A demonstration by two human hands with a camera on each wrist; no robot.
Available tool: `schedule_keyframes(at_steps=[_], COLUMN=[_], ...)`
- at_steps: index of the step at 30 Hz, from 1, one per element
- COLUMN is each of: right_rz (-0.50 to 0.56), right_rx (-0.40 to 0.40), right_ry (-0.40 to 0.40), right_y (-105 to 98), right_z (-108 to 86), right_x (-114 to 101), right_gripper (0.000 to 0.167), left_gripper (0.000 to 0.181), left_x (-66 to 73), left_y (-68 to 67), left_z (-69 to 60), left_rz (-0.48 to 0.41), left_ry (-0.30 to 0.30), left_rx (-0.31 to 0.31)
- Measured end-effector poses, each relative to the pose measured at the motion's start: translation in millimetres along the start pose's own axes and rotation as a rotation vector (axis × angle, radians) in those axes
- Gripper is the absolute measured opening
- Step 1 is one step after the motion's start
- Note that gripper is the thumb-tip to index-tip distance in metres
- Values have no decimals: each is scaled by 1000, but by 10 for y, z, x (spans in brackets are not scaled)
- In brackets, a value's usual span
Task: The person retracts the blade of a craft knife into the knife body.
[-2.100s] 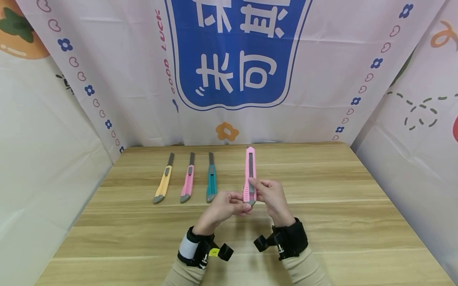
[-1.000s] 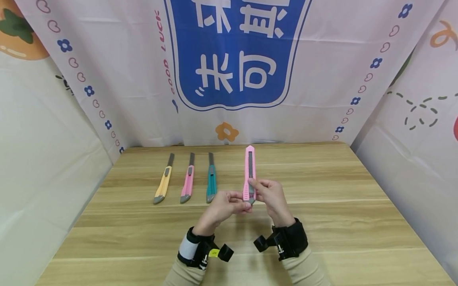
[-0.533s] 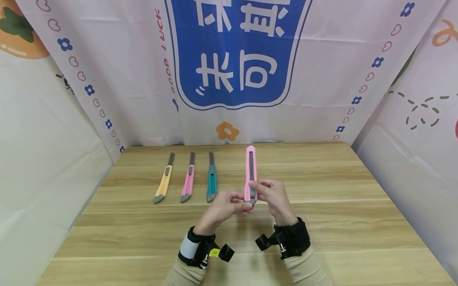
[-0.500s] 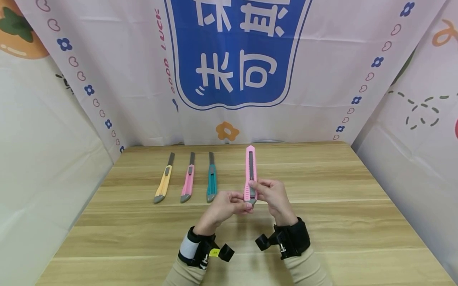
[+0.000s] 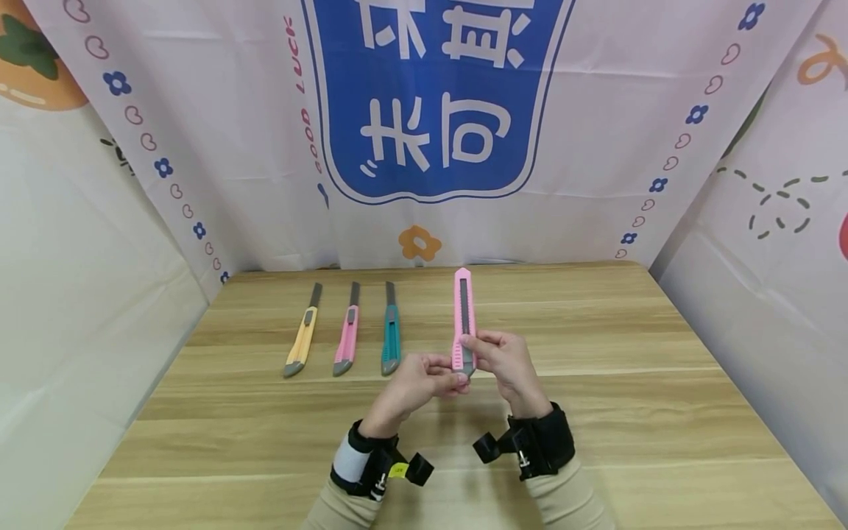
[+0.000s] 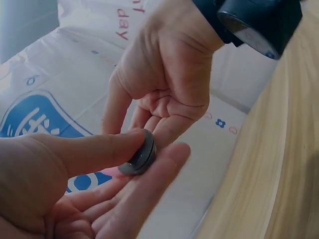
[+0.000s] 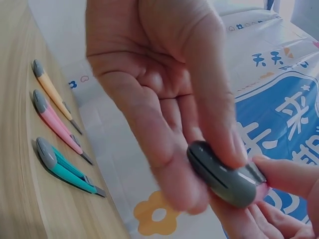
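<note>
Between both hands, a pink utility knife is held up over the table, its tip pointing away and no blade showing beyond it. My left hand pinches its grey end cap between thumb and fingers. My right hand grips the lower body from the right, its thumb on the grey slider. In a row to the left lie a yellow utility knife, a second pink utility knife and a teal utility knife, each with its blade out.
A wood-grain table lies under the hands. Behind it hangs a printed white cloth with a blue panel, and more white cloth covers the sides.
The right thumb and the slider have shifted slightly down toward the end cap, and the small gap below the slider has closed. The left hand and the three lying knives stay put.
</note>
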State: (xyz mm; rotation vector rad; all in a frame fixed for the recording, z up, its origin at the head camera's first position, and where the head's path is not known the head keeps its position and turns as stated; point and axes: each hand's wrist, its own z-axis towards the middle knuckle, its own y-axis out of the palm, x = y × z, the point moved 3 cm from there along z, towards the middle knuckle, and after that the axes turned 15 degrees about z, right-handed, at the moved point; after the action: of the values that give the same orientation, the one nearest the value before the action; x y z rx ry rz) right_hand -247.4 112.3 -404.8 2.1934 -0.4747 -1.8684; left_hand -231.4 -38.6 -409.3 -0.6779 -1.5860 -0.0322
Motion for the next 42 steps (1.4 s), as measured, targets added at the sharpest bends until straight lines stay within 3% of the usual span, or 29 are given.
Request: schedule_keyframes(at_steps=[3,8,13,16,22,32,42], right_rz=[0,39,57,64,53,-16,-21], right_rx=[19,46,49,49,28,-3,-8], right_ry=[-7,-28,-40,-41,-53,-24,-12], right_y=[-10,-29,-27,-11,26,40,29], right_z=[4,16,18,17,1,11,-1], right_x=[3,13,13,18,19,48,43], right_gripper=[34,33,33,33,33,31,33], left_gripper=[29,53,61,62,62,52,49], left_x=[37,126,183,187,183,164,150], left_y=[24,89,175,201,218,200,182], left_z=[-9,-47,-72,-75,-79,-77,-49], left_rz=[142,405,520,554,576,620,635], left_ry=[69,176,258,287,308,258,297], left_rx=[91,348,550,629,670,673,671])
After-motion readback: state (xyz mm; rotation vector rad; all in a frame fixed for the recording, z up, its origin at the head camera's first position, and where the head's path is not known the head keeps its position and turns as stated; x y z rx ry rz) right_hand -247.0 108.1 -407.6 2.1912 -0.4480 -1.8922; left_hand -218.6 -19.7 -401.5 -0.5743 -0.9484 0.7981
